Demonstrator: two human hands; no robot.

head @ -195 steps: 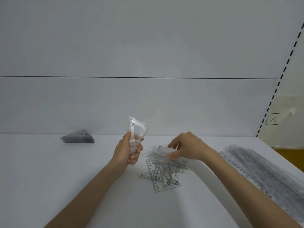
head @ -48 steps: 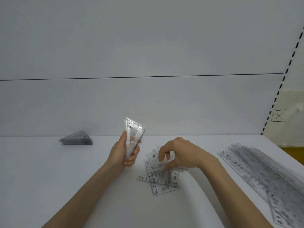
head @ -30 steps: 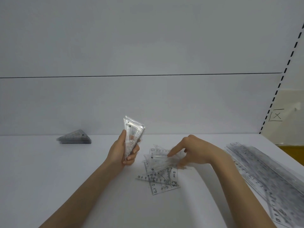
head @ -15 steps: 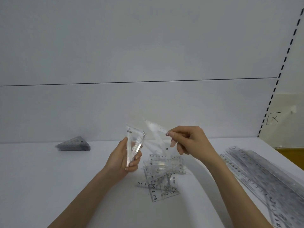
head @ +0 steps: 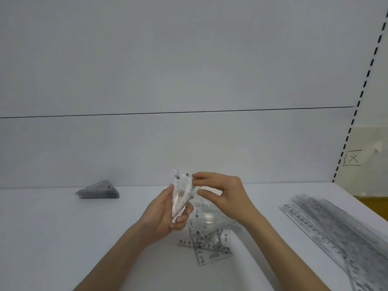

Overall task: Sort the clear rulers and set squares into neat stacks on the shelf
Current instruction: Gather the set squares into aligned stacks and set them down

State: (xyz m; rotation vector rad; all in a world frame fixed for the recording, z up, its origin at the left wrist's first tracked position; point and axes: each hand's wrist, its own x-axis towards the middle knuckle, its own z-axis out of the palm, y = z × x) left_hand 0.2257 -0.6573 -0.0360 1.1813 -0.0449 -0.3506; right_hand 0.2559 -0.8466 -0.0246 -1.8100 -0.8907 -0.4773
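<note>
since half a second ago our right hand [head: 226,194] has come across to the bunch of set squares [head: 180,194] that our left hand [head: 161,215] grips upright, and pinches its top corner. on the shelf [head: 63,238] lie a loose pile [head: 210,238] beneath, stacked rulers [head: 336,225] right, a set-square stack [head: 98,191] left.

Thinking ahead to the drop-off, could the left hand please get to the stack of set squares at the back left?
Probably yes: only bare shelf lies between the left hand and that stack, though the hand is full, gripping a bundle of set squares.
</note>
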